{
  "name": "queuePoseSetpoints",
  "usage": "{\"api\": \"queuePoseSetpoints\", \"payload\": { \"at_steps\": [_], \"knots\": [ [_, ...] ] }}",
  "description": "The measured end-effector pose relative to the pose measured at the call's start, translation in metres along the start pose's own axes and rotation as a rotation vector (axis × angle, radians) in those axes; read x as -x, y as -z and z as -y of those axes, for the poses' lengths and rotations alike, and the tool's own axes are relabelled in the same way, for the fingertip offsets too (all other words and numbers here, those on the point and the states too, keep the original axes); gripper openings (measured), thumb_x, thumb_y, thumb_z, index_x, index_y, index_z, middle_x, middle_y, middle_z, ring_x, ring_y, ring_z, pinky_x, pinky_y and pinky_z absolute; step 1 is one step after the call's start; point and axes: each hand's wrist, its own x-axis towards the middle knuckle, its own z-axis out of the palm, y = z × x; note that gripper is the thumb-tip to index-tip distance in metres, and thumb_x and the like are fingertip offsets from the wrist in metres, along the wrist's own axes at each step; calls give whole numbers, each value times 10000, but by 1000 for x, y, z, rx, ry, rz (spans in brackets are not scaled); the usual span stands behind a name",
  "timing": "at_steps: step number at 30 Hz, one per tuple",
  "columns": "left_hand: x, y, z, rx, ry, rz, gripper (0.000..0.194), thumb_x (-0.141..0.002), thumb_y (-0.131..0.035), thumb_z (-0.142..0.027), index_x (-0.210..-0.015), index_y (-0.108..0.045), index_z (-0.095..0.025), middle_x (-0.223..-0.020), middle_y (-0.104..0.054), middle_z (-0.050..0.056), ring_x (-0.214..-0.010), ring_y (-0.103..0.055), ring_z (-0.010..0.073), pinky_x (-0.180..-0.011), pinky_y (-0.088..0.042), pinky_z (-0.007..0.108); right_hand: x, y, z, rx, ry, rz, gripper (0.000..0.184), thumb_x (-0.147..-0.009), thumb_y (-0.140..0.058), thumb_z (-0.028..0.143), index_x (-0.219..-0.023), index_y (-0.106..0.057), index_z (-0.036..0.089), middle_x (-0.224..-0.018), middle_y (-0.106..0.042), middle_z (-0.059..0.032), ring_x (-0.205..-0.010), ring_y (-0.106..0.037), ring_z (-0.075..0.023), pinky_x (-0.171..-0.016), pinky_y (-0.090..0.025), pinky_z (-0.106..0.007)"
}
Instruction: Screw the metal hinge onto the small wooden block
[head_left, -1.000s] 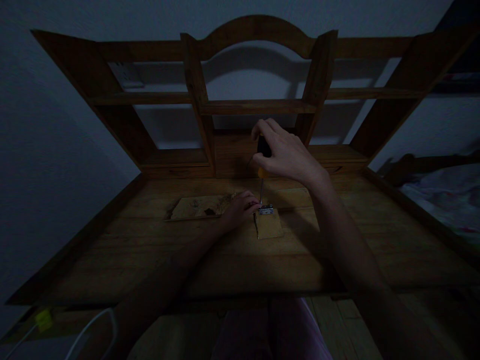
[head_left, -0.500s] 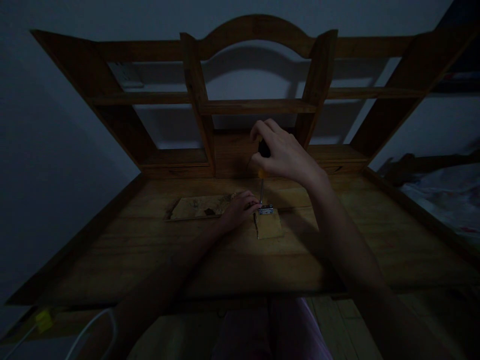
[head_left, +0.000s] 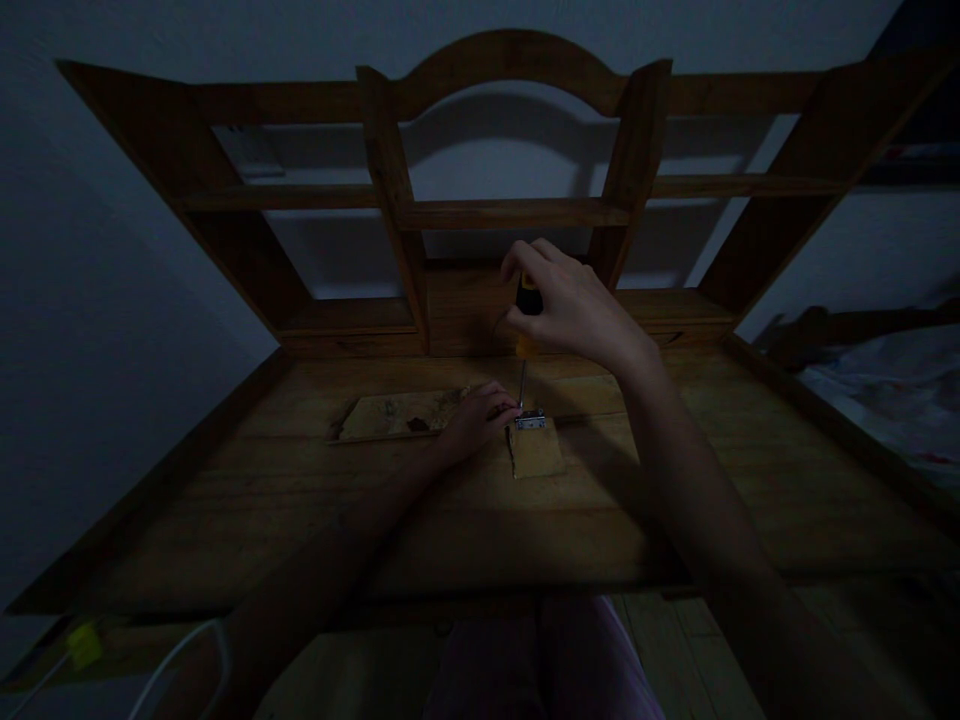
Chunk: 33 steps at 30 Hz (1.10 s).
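Note:
My right hand is closed around the black and yellow handle of a screwdriver, which stands nearly upright, shaft down. Its tip meets the left end of a small metal hinge. The hinge lies along the far edge of a small square wooden piece on the desk. Close beside the tip, my left hand has its thumb and fingers pinched together. Whatever they hold there is too small and dark to make out.
Left of the hinge, a worn wooden strip lies on the wooden desk. A wooden shelf unit rises along the back. A yellow plug-like object and a white cable are at lower left.
The fingers of my right hand have shifted slightly around the screwdriver handle, which shows a little more of its yellow top. My left hand stays at the tip.

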Motion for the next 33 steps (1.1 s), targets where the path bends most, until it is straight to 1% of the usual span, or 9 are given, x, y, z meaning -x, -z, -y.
{"api": "queuePoseSetpoints", "payload": {
  "at_steps": [4, 10, 14, 17, 20, 24, 26, 29, 33],
  "knots": [
    [-1, 0, 0, -4, 0, -5, 166, -955, -649, -324, -870, -686, -187, -919, -641, 37, -863, -622, 164, -793, -496, 318, 1, 2, 3, -24, 13, 10, 348, -834, -563, 222, -1177, -508, 235, -1262, -554, -99, -1019, -586, -290, -873, -458, -452],
    [-1, 1, -1, -10, -8, 3, 122, -946, -661, -283, -877, -679, -183, -919, -632, 29, -879, -613, 160, -810, -486, 311, 1, -3, 3, 44, -12, -12, 299, -914, -559, 344, -1187, -513, 232, -1201, -584, -100, -1004, -595, -299, -846, -455, -450],
    [0, 2, -1, -12, -13, 3, 131, -948, -660, -287, -877, -680, -179, -918, -632, 30, -871, -609, 160, -807, -482, 314, 0, -4, 4, 77, -26, -15, 243, -894, -527, 259, -1135, -524, 232, -1176, -578, -98, -966, -595, -287, -809, -453, -433],
    [0, 2, -2, -13, 0, 19, 153, -963, -635, -309, -882, -679, -186, -928, -635, 35, -871, -612, 165, -802, -487, 320, 0, -3, 8, 77, -28, -10, 241, -865, -531, 249, -1105, -528, 229, -1180, -574, -102, -936, -595, -286, -783, -453, -427],
    [-1, 3, -5, -7, 4, 22, 162, -967, -625, -313, -877, -677, -188, -930, -634, 40, -876, -613, 169, -806, -492, 324, 0, -3, 12, 90, -25, -15, 247, -888, -534, 300, -1124, -531, 225, -1193, -579, -115, -918, -601, -289, -776, -458, -430],
    [-1, 4, -6, -2, -5, 16, 141, -957, -641, -286, -869, -677, -183, -918, -629, 36, -872, -609, 165, -800, -486, 318, -1, -8, 9, 110, -34, -48, 357, -922, -552, 410, -1223, -497, 225, -1198, -590, -138, -981, -598, -332, -784, -468, -446],
    [-1, 4, -6, -3, -10, 16, 138, -958, -641, -289, -874, -676, -185, -922, -630, 32, -868, -608, 161, -800, -485, 316, -1, -10, 8, 104, -29, -48, 373, -925, -541, 371, -1262, -473, 227, -1208, -587, -141, -1022, -593, -346, -796, -472, -453],
    [-1, 3, -5, 7, -11, 14, 150, -959, -640, -303, -876, -675, -183, -916, -630, 34, -856, -606, 159, -786, -486, 312, -1, -7, 10, 88, -25, -25, 367, -899, -505, 271, -1262, -464, 236, -1214, -574, -124, -1016, -596, -330, -815, -478, -469],
    [-1, 2, -4, 14, -11, 5, 147, -955, -648, -300, -877, -677, -180, -919, -629, 37, -862, -607, 158, -799, -488, 313, 0, 1, 15, 42, -14, 26, 348, -862, -509, 253, -1208, -468, 235, -1190, -572, -110, -979, -600, -313, -819, -486, -480]
  ]
}}
